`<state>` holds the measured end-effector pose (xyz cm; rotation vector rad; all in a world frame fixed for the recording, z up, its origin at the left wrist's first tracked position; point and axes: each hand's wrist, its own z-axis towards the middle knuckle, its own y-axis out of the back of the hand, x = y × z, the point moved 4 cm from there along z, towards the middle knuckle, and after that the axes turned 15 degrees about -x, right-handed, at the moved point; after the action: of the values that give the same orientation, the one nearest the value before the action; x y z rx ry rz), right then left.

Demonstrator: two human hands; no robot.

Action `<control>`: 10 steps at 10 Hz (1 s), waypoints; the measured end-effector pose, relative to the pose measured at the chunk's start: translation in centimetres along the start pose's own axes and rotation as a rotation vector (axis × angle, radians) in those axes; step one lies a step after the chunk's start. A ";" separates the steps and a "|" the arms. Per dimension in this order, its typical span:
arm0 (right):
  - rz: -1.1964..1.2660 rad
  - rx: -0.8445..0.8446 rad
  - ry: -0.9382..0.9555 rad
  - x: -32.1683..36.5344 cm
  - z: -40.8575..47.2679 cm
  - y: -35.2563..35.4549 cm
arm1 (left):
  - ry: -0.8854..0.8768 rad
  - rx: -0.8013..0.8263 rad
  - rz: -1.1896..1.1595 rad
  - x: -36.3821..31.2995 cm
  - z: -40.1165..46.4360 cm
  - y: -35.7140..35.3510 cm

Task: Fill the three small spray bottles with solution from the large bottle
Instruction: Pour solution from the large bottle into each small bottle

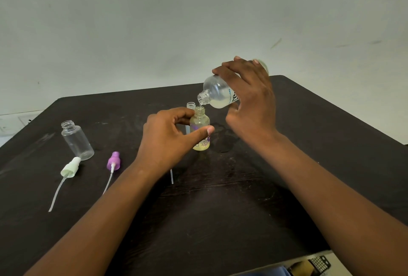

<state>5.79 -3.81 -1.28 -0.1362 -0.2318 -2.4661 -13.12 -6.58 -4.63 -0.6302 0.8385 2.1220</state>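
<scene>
You poured into the little bottle.
Your right hand gripped the tipped big bottle; your left hand fingers pinched the small bottle, mid-surface, far from edges.

I see the large bottle, clear plastic with a printed label, tipped mouth-down to the left, a thin stream running from its neck into the small yellow-tinted bottle just below. That one stands upright on the table, purple flowers on its side, open-necked. Another open small bottle stands just behind it, mostly hidden. A third, clear small bottle, stands uncapped and well apart at the left.
</scene>
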 end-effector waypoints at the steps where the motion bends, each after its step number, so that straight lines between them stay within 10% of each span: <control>1: -0.002 0.003 -0.001 0.0 0.0 0.1 | -0.011 -0.004 0.014 0.0 0.0 -0.1; 10: 0.001 0.004 0.005 0.1 0.0 0.1 | 0.000 -0.004 -0.011 -0.3 -0.1 0.1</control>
<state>5.80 -3.93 -1.25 -0.1287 -0.2346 -2.4646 -12.98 -6.84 -4.47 -0.6350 0.8291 2.1142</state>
